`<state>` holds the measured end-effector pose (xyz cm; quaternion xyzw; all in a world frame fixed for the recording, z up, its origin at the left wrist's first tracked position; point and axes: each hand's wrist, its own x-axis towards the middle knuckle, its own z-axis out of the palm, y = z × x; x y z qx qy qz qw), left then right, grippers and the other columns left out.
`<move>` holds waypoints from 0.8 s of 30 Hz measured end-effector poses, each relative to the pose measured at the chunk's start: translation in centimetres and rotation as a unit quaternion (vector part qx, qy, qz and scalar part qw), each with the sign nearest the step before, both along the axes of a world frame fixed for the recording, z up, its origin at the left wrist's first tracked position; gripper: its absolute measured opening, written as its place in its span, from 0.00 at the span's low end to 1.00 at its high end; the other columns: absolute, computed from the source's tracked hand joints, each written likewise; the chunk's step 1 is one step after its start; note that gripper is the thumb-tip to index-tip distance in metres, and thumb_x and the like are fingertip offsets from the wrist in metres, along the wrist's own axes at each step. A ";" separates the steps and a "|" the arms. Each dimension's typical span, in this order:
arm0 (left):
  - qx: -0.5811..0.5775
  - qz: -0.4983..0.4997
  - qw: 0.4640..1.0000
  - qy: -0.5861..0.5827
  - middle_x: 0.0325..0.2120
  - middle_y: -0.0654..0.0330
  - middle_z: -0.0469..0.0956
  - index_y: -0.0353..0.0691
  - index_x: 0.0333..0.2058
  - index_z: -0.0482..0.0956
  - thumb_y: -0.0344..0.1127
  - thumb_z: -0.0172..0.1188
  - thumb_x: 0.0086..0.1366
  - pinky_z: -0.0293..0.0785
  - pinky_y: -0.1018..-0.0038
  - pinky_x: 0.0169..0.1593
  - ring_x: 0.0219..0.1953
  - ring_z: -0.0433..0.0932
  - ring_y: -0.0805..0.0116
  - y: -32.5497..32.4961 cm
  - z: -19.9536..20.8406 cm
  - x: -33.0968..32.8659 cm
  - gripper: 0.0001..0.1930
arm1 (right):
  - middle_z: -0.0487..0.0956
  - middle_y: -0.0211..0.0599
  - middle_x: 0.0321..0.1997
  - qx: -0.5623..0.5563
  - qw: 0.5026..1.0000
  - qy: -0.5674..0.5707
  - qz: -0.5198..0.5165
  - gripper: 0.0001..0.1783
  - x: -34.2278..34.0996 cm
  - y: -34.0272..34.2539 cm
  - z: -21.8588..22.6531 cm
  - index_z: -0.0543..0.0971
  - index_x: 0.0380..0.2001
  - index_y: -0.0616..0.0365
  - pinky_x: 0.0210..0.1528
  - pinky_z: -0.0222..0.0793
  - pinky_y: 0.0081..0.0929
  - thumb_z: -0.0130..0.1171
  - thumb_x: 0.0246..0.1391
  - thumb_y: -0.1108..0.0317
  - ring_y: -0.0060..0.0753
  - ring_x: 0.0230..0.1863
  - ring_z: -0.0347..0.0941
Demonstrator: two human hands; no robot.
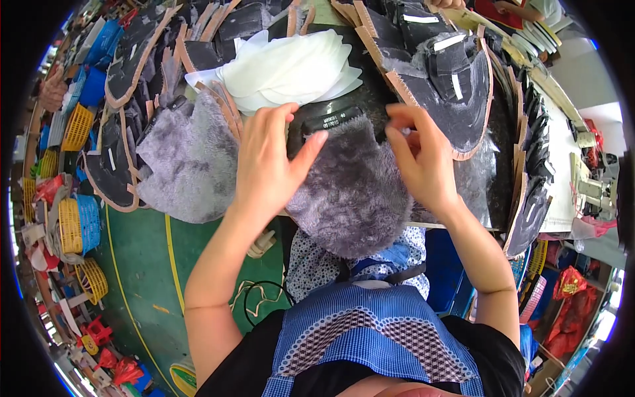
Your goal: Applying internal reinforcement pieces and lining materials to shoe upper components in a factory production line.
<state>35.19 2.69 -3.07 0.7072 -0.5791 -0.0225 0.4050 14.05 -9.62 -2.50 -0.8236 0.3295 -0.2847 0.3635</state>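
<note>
A grey fluffy shoe-lining piece [350, 192] lies in front of me at the table's near edge, its lower part hanging over. At its top is a black tab [333, 120] with pale printing. My left hand [272, 149] hovers at the piece's left upper side, thumb and fingers apart, the thumb tip by the tab. At the right upper side is my right hand [423, 153], thumb and index apart, the other fingers curled; nothing shows in it. Whether either hand touches the fur is hard to tell. A heap of thin white translucent sheets [291, 69] lies just beyond.
Another lighter grey fur piece [192, 159] rests to the left. Stacks of black shoe uppers with tan edges [443, 92] flank both sides. Yellow baskets [78, 127] stand far left above a green floor [142, 264]. Another person's hand [53, 90] shows at the left.
</note>
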 end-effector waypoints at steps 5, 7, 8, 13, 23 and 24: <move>0.126 -0.066 0.990 0.013 0.32 0.56 0.79 0.33 0.39 0.79 0.45 0.66 0.66 0.73 0.66 0.42 0.39 0.76 0.57 -1.9 -1.0 1.4 0.18 | 0.79 0.35 0.37 0.312 0.948 -0.039 0.038 0.18 3.2 -2.6 -0.1 0.74 0.55 0.69 0.20 0.64 0.13 0.54 0.68 0.67 0.17 0.23 0.76; 0.112 -0.068 0.989 0.073 0.28 0.60 0.77 0.33 0.39 0.79 0.43 0.65 0.68 0.71 0.72 0.39 0.33 0.74 0.67 -1.5 -1.2 1.2 0.16 | 0.79 0.33 0.33 0.321 0.943 0.004 0.083 0.15 3.2 -3.1 -0.4 0.77 0.50 0.68 0.20 0.63 0.13 0.56 0.67 0.67 0.16 0.22 0.74; 0.116 -0.071 0.974 0.182 0.26 0.64 0.75 0.33 0.39 0.78 0.42 0.64 0.69 0.69 0.74 0.36 0.30 0.71 0.72 -1.1 -1.1 1.0 0.15 | 0.77 0.27 0.27 0.323 0.943 -0.012 0.073 0.12 3.3 -2.7 -0.1 0.80 0.45 0.65 0.21 0.62 0.13 0.58 0.66 0.67 0.14 0.21 0.71; 0.011 -0.006 0.978 0.210 0.21 0.65 0.72 0.37 0.44 0.74 0.35 0.59 0.72 0.65 0.74 0.26 0.22 0.68 0.77 1.5 -0.6 -1.8 0.09 | 0.74 0.22 0.26 0.242 0.965 -0.078 0.068 0.07 3.3 0.3 1.4 0.78 0.41 0.63 0.23 0.59 0.14 0.59 0.64 0.70 0.11 0.23 0.68; -0.084 0.246 0.958 -0.123 0.25 0.53 0.81 0.39 0.46 0.76 0.40 0.58 0.73 0.74 0.66 0.30 0.24 0.81 0.59 8.4 6.6 15.5 0.11 | 0.79 0.28 0.29 0.152 0.972 -0.154 0.086 0.09 4.3 0.8 6.7 0.80 0.46 0.59 0.22 0.61 0.09 0.54 0.66 0.75 0.10 0.23 0.68; -0.066 0.233 0.935 -0.260 0.28 0.51 0.81 0.39 0.47 0.75 0.39 0.57 0.73 0.76 0.63 0.33 0.28 0.81 0.52 9.9 4.5 19.6 0.11 | 0.76 0.25 0.26 0.177 0.967 -0.135 0.125 0.09 5.0 0.5 5.9 0.80 0.46 0.59 0.21 0.60 0.10 0.53 0.66 0.75 0.10 0.22 0.67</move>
